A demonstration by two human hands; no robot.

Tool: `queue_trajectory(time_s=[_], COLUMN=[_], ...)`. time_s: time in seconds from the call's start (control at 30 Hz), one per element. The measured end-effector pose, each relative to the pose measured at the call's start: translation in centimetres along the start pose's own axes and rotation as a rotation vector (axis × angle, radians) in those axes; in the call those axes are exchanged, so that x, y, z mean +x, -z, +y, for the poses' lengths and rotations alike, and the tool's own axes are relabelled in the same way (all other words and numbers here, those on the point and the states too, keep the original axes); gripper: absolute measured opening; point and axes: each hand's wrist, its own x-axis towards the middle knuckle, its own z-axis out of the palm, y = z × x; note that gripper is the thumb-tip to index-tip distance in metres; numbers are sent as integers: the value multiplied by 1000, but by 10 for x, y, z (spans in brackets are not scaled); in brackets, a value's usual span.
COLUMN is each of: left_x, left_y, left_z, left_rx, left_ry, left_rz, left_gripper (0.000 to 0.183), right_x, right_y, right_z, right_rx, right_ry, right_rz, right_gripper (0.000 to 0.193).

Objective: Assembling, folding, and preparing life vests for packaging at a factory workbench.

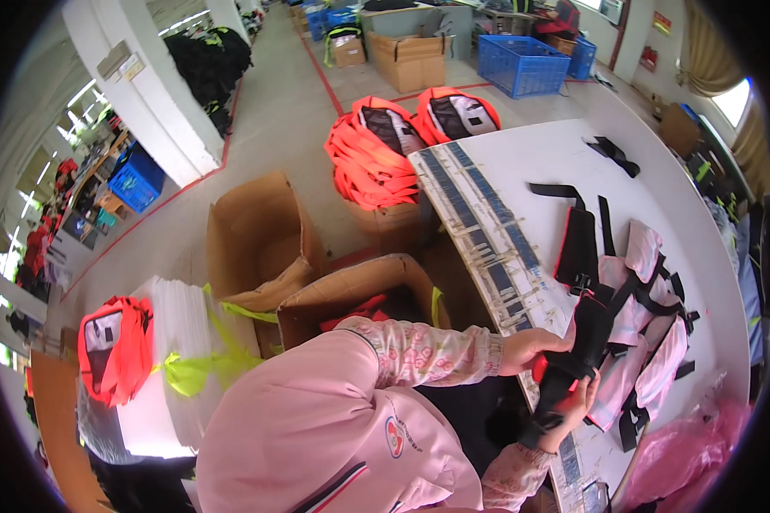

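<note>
My left hand (535, 349) is closed on the edge of a black padded strap (592, 329) with red showing along it, over the near edge of the white table (565, 145). Lower down, my right hand (578, 403) grips the same strap, its fingers wrapped round its side. Just beyond lie pale pink fabric pieces (626, 368) with black webbing and buckles, partly bunched together. Another black padded strap with a red edge (577, 244) stretches up the table from them.
Loose black webbing (614, 156) lies at the table's far end. Left of the table stand open cardboard boxes (261, 235) and stacked orange bags (368, 158). A white stack (184, 342) carries an orange bag (115, 350). Pink plastic (684, 457) lies at the lower right.
</note>
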Motion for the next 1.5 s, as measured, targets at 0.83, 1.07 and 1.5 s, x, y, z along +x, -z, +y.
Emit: queue_trajectory(time_s=[0.83, 1.07, 1.5], left_x=[-7, -16, -3], left_y=[22, 1, -39], left_z=[11, 9, 45], left_rx=[-72, -132, 39], left_ry=[-15, 9, -150], left_rz=[-37, -104, 135], left_gripper=[23, 35, 26], right_x=[-17, -15, 11], right_y=[-37, -17, -36], right_z=[-22, -30, -5], right_rx=[-254, 292, 127], right_ry=[262, -75, -82], right_rz=[118, 42, -18], right_gripper=[8, 17, 27])
